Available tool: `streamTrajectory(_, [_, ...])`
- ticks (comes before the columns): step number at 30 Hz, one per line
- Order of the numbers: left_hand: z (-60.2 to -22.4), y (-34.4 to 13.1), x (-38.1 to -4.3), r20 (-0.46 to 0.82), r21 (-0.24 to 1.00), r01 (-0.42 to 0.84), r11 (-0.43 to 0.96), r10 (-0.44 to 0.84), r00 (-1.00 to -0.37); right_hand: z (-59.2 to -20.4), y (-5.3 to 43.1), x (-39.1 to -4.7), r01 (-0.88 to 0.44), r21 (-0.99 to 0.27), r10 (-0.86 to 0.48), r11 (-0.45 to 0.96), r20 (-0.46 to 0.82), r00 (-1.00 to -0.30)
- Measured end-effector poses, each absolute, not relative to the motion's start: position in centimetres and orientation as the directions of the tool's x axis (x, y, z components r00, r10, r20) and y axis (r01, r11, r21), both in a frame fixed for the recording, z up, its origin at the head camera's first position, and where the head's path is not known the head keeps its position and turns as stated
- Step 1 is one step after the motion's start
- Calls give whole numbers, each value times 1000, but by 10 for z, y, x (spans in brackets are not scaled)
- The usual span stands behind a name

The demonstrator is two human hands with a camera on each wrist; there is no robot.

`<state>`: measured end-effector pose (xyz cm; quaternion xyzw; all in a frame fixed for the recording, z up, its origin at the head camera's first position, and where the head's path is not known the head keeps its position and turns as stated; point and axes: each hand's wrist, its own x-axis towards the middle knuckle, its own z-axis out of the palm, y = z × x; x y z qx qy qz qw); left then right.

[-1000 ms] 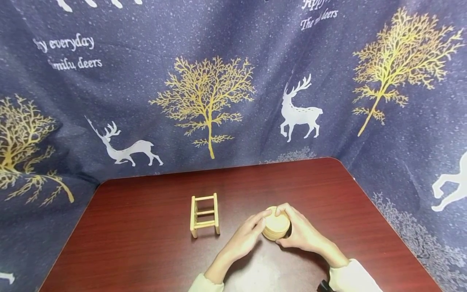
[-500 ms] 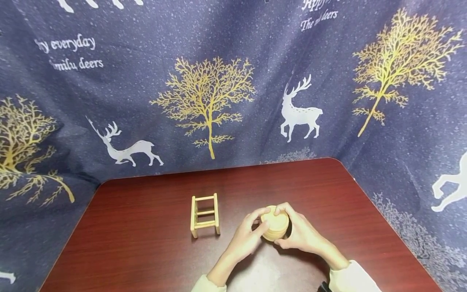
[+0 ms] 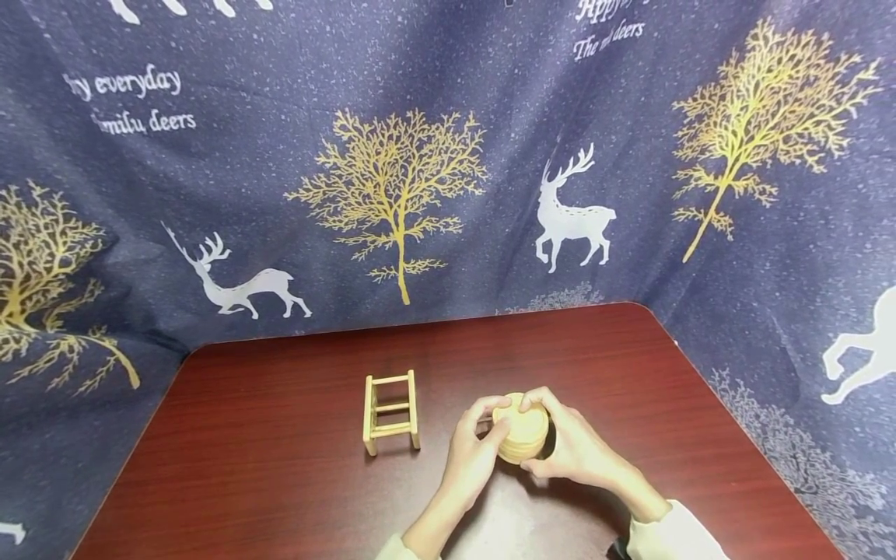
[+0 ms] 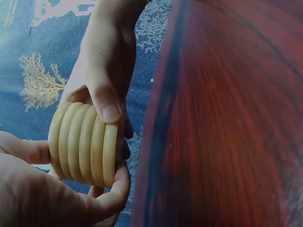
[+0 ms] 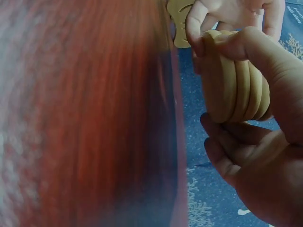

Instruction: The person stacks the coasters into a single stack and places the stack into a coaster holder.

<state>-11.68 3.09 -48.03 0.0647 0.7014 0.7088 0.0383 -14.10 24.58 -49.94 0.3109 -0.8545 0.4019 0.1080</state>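
Observation:
Both hands hold a stack of several round, pale wooden coasters on the right half of the table. My left hand grips it from the left, index finger arched and thumb at the side. From the right, my right hand has its fingers and thumb around the stack. The left wrist view shows the coasters' rounded edges lined up, with fingers at both ends. Left of the hands stands a small light wooden rack with posts and crossbars, partly seen in the right wrist view.
The reddish-brown table has rounded far corners. Behind and beside it hangs a dark blue cloth printed with white deer and golden trees. Pale sleeves cover the forearms, and a black item shows near the right cuff.
My left hand's fingers have gone from fairly straight against the stack to bent around it. The coasters and both hands have shifted slightly left. The rack stays in place.

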Motion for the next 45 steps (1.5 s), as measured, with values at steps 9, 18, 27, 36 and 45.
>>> streamTrajectory(9, [-477, 32, -118, -29, 987, -43, -156, 85, -996, -495, 243, -137, -613, -653, -463, 445, 417, -782])
streamTrajectory(18, [-478, 27, -122, -137, 942, -175, -286, 149, -979, -493, 244, -138, -600, -707, -484, 374, 403, -777])
streamTrajectory(27, [-481, 22, -124, -187, 888, -256, -382, 209, -960, -491, 245, -139, -544, -788, -499, 290, 361, -788])
streamTrajectory(36, [-478, 22, -126, -221, 816, -317, -483, 245, -944, -484, 243, -136, -492, -837, -487, 239, 335, -806])
streamTrajectory(45, [-478, 22, -124, -246, 718, -382, -582, 301, -921, -483, 237, -133, -498, -818, -426, 288, 356, -832])
